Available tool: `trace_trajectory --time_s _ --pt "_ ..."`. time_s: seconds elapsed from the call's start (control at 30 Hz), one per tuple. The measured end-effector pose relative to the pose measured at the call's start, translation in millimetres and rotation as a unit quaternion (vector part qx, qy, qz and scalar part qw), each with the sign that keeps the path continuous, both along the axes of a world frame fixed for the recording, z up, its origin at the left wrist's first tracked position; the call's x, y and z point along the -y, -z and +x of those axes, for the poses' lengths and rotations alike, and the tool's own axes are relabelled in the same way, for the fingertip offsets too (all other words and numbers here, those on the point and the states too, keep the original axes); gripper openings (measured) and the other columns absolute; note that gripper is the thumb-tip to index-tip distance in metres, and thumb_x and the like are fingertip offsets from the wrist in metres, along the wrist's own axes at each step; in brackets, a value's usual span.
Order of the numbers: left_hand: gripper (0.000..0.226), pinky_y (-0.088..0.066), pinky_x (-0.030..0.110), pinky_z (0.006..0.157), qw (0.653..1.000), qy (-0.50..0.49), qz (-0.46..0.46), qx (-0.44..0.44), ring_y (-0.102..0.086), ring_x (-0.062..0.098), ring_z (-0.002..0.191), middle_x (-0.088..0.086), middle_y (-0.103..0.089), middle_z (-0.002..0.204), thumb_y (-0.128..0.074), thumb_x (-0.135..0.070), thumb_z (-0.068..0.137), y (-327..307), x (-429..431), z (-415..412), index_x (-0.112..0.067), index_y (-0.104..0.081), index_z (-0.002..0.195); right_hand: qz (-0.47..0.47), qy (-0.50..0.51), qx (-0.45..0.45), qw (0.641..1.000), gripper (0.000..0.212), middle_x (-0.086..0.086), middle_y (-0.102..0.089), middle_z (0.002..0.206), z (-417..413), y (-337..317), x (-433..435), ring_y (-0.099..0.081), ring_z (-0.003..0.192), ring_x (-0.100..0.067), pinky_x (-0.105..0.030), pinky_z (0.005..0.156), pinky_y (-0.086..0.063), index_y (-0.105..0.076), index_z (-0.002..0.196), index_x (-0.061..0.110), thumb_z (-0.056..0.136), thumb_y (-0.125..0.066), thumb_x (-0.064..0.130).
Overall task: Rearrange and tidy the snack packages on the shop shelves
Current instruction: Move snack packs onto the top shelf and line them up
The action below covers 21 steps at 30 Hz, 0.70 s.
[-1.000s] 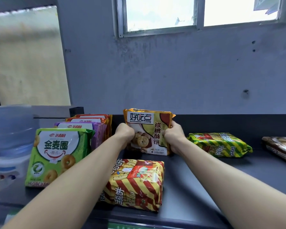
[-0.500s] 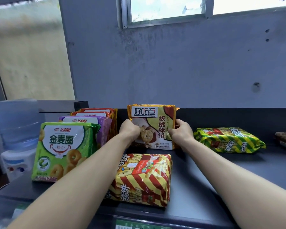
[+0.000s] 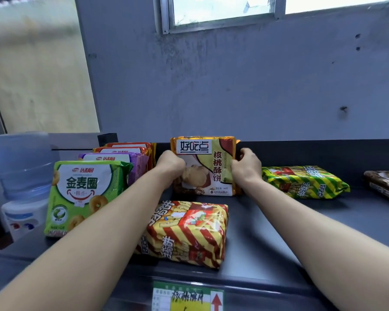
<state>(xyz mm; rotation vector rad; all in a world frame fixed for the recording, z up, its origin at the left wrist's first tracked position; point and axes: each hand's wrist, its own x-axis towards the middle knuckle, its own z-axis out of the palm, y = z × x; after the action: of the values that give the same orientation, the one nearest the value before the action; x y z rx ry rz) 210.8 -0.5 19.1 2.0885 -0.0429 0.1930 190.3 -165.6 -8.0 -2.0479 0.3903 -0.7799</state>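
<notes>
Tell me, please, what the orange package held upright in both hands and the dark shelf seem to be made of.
The orange package, gripped by the left hand and right hand: probably glossy plastic film, given its sheen and crimped edge. The shelf: smooth matte dark grey, perhaps painted metal; the look leaves that open.

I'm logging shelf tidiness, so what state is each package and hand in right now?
walnut cookie pack: upright at the shelf's back, held at both sides.
left hand: grips one side of it.
right hand: grips the other side.
red-and-yellow striped pack: lying flat near the front.
green-and-yellow striped pack: lying flat.
green ring-biscuit pack: upright, heading a row.
purple pack: upright behind it.
brown pack: lying flat, partly out of frame.
</notes>
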Motion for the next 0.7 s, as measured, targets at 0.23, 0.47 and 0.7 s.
trace_trajectory --time_s 0.23,0.47,0.7 --pt "0.027 -0.045 0.018 0.060 0.997 0.058 0.019 0.043 -0.050 0.015 0.083 0.003 -0.051 0.098 -0.043 0.000 0.094 -20.2 6.6 -49.0 -0.003 -0.054 0.118 -0.031 -0.030 0.068 0.997 0.025 -0.010 -0.062 0.114 -34.7 -23.4 -24.3 -0.057 0.107 -0.029 -0.046 0.096 -0.046 -0.059 0.113 0.010 0.091 -0.050 0.014" --pt "0.022 -0.047 0.023 0.063 0.983 0.128 0.041 0.129 -0.053 0.019 0.092 0.006 -0.055 0.100 -0.048 -0.002 0.091 -30.6 6.7 -109.7 -0.008 -0.060 0.109 -0.039 -0.089 0.089 0.991 0.025 -0.007 -0.066 0.111 -94.1 -35.1 -39.6 -0.062 0.100 -0.020 -0.034 0.086 -0.054 -0.064 0.113 0.007 0.093 -0.053 0.014" --pt "0.026 -0.043 0.018 0.070 0.952 0.230 0.036 0.196 -0.057 0.011 0.089 0.002 -0.063 0.101 -0.055 -0.007 0.088 -9.2 21.6 -168.6 -0.009 -0.063 0.113 -0.073 -0.083 0.077 0.991 0.022 -0.001 -0.067 0.100 -176.4 -14.0 -24.2 -0.059 0.092 -0.013 -0.026 0.079 -0.048 -0.068 0.107 0.010 0.089 -0.058 0.015"
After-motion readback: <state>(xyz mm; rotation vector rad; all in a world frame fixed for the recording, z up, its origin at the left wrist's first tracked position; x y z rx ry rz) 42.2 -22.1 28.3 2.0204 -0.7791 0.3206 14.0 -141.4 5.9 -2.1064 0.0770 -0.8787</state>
